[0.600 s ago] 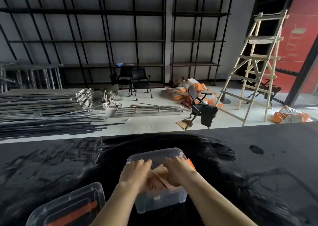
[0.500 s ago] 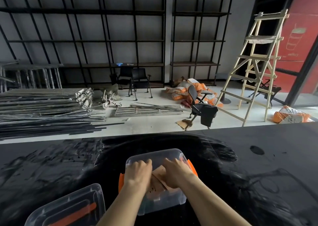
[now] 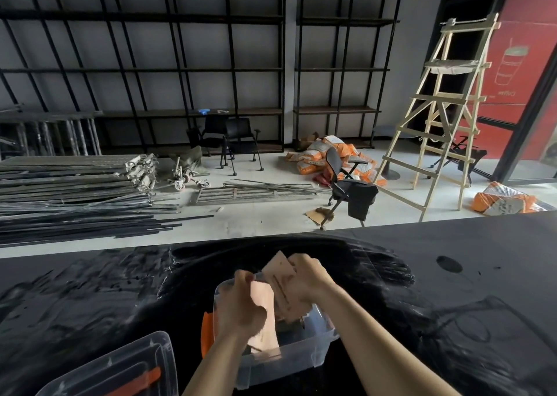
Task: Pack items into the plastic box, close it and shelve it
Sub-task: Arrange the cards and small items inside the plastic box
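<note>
A clear plastic box with an orange latch sits on the black table in front of me. Over its open top, my left hand grips a pale pink flat packet that hangs down into the box. My right hand holds a second pinkish card-like packet, tilted up above the box's far rim. The two hands are close together and partly hide the box's inside. The clear lid with an orange handle lies at the lower left.
The black table stretches wide to both sides. Beyond it are the floor with metal bars, an office chair, a wooden ladder at right and tall black shelving along the back wall.
Both hands have lifted from pressing flat on the packets inside the box. They now hold the packets raised and tilted above it. The view has shifted slightly.
</note>
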`<action>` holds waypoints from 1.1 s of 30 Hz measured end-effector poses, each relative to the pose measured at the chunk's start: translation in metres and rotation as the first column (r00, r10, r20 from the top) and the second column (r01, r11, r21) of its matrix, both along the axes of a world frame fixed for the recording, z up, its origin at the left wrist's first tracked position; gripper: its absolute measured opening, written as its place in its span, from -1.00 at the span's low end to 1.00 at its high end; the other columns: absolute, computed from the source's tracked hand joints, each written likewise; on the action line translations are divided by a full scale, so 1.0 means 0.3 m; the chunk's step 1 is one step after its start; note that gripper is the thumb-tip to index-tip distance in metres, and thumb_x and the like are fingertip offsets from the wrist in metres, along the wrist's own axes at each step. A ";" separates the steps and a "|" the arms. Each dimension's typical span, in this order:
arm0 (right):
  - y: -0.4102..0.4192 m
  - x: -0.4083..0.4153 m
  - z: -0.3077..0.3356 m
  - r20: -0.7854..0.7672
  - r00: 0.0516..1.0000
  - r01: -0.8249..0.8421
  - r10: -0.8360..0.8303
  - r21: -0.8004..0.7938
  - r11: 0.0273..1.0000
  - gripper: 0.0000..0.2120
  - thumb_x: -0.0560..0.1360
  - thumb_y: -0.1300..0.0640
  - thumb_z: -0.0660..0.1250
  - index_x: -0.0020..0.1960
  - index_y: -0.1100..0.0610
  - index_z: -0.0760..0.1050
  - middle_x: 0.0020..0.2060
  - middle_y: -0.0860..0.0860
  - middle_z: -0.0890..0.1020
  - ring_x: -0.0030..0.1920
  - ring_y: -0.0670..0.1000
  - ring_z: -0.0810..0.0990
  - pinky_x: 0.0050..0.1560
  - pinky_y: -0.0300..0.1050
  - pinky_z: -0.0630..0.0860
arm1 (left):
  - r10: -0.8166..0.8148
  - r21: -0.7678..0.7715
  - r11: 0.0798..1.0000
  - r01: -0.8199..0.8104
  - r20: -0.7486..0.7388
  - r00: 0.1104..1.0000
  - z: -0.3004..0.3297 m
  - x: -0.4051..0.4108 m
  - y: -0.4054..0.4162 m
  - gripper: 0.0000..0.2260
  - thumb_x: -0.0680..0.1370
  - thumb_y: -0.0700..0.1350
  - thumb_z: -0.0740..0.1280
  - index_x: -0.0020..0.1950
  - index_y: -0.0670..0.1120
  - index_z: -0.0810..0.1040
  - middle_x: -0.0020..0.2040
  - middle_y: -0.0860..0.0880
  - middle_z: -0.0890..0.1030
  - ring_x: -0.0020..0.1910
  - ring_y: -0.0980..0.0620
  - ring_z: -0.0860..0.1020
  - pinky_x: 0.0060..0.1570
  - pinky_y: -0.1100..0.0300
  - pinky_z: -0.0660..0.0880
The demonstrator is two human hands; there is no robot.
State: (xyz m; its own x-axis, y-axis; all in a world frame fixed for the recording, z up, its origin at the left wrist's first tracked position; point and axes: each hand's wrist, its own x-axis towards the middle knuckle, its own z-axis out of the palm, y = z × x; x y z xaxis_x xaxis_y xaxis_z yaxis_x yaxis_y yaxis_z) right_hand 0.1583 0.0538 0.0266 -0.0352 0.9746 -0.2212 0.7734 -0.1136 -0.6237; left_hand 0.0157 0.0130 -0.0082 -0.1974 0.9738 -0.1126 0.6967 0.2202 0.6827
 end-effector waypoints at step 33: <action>-0.005 -0.038 0.093 -0.738 0.673 0.133 0.049 0.186 0.974 -0.73 0.46 0.02 0.52 0.04 0.19 0.65 -0.10 0.19 0.75 -0.13 0.15 0.73 -0.09 0.11 0.65 | -0.150 0.421 0.891 -0.170 0.626 0.765 0.237 -0.156 0.117 -0.72 0.48 -0.19 0.51 0.14 0.06 0.63 -0.07 -0.03 0.73 -0.02 0.04 0.68 -0.02 0.20 0.53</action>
